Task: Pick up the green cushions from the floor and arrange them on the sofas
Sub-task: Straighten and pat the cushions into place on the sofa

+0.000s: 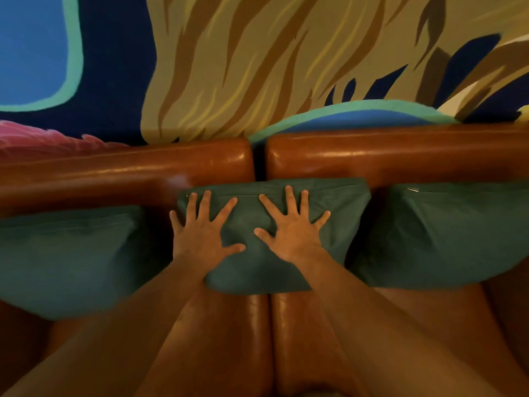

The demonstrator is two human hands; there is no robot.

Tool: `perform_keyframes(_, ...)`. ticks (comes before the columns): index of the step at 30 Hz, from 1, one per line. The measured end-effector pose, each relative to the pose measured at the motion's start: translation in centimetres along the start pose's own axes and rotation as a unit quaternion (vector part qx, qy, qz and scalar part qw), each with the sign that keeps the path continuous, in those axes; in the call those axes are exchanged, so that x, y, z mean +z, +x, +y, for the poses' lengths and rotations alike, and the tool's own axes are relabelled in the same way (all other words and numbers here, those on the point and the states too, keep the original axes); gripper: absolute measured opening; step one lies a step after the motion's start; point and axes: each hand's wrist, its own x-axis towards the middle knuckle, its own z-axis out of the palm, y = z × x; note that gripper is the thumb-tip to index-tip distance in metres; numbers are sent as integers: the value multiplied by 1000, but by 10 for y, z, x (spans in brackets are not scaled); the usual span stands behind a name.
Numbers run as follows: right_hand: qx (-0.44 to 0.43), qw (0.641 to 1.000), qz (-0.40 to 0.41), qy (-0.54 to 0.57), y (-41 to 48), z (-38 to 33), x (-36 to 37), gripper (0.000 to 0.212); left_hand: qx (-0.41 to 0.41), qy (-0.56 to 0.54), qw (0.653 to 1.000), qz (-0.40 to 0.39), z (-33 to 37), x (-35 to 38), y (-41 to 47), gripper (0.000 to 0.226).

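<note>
Pressed flat against the middle green cushion, both hands spread wide with fingers fanned toward twelve o'clock, gripping nothing, merely resting palm-down on the fabric. Left hand on the cushion's nine o'clock half, right hand on its three o'clock half, thumbs pointing inward and nearly meeting over the centre; neither plainly nearer than the other. Cushion leaning upright against the brown leather backrests, straddling the dark seam where the left sofa meets the right sofa, its long axis running nine to three, zip edge at the top toward twelve. Directly under the palms, then, and no reach needed: any coming move likely a push toward twelve to seat it, or a slide toward nine or three to take it off the seam. Two more green cushions already propped on the seats: left cushion at nine o'clock of the hands, set apart by a dark gap, and right cushion at three o'clock, just beside the middle one. Painted mural on the wall at twelve, above the backrests. No floor visible, so cannot tell whether further cushions remain down there. Probably late in the task, at the patting and straightening stage.
</note>
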Motion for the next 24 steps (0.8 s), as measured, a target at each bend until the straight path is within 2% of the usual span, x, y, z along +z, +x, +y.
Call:
perform_keyframes(4,-10,998,12,63,-4,3,-12,87,-1,3,1000,-2,0,-7,4,116)
perform_keyframes(8,45,992,109,37,-21,38,-22,93,-1,1,1000,15,-19,-11,-3,119)
perform_keyframes(10,66,992,107,24,-20,61,-22,95,0,15,1000,8,-24,-8,-1,115)
perform_keyframes(16,35,995,86,48,10,71,-20,98,-22,15,999,20,-13,1,18,113)
perform_keyframes(17,34,995,86,48,9,73,-20,98,-21,8,999,30,-13,2,16,113)
perform_keyframes(19,29,990,126,57,-3,76,-17,99,-6,-42,994,104,-12,2,2,113)
perform_keyframes(21,21,964,247,100,-21,79,-7,98,-13,-148,969,197,-8,8,-17,114)
perform_keyframes(22,34,941,308,135,-29,82,1,98,-47,-229,947,222,-3,5,-28,117)
perform_keyframes(23,65,916,350,184,-35,85,6,101,-102,-325,913,224,0,9,-33,122)
perform_keyframes(24,111,893,351,259,-39,88,13,106,-164,-423,869,197,3,14,-36,129)
